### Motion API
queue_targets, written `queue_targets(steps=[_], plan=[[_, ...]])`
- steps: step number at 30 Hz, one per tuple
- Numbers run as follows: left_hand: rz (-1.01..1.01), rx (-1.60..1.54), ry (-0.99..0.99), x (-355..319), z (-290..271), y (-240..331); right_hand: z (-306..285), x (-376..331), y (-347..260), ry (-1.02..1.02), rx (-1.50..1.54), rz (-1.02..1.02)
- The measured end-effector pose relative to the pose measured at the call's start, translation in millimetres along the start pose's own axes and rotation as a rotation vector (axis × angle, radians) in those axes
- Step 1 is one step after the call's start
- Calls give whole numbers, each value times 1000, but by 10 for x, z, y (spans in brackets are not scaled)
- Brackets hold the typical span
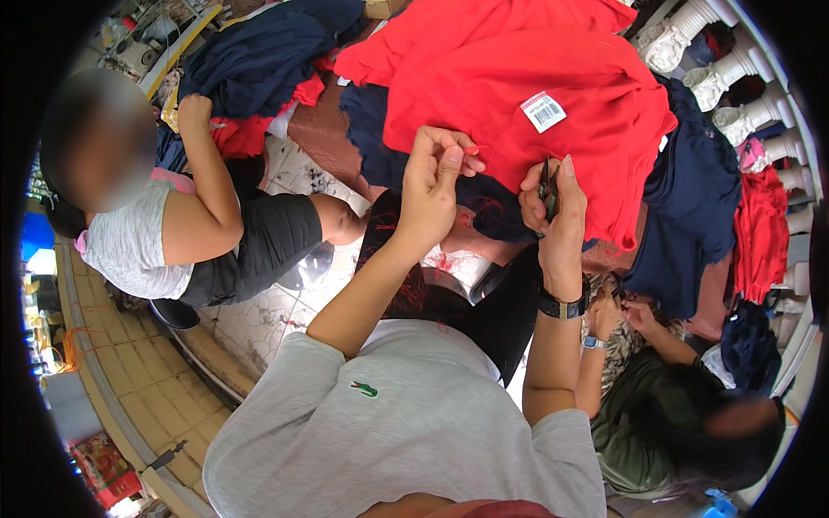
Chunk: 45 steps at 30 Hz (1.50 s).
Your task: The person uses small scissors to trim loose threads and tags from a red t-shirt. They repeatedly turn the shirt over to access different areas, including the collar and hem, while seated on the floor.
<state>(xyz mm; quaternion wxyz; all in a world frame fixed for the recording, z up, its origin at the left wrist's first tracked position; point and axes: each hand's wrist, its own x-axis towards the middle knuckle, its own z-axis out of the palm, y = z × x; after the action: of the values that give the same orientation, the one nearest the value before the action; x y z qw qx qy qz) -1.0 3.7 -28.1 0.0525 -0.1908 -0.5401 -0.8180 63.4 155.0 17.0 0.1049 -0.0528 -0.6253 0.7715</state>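
In front of me a red garment [484, 91] with a white printed tag [542, 111] lies spread over a pile of dark navy cloth [367, 125]. At its near edge my left hand [434, 177] is closed, thumb and fingers pinching a small bit of red [474, 150]; whether this is thread or the cloth's edge I cannot tell. To the right, a pair of small dark thread snips [546, 186] sits in my right hand [557, 207], which is closed round it. The blades point up and away from me, close to the red garment.
Loose red threads [445, 259] lie on my dark lap and around it. A co-worker in grey [138, 237] sits at the left by navy garments [268, 56]; another in dark green [643, 423] is close on my right. White balusters [721, 78] line the right side.
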Motion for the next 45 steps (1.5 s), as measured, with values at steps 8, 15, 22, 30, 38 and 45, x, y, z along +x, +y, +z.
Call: queue_targets(steps=[8,15,22,30,38,45], plan=[[365,632,-67,168,59,73,-17,16,-3,-19,10,8],[193,342,-60,39,-140,-39,-22,9,18,-25,-13,-2],[514,740,-69,209,-35,-117,-1,15,13,-19,-5,22],[272,491,-138,35,-119,16,5,-39,-32,-26,-42,41],[-122,109,-136,-111,-257,66,270,-166,-35,-158,-229,168],[-6,139,-167,-118,-228,175,375,-59,30,-110,-124,262]])
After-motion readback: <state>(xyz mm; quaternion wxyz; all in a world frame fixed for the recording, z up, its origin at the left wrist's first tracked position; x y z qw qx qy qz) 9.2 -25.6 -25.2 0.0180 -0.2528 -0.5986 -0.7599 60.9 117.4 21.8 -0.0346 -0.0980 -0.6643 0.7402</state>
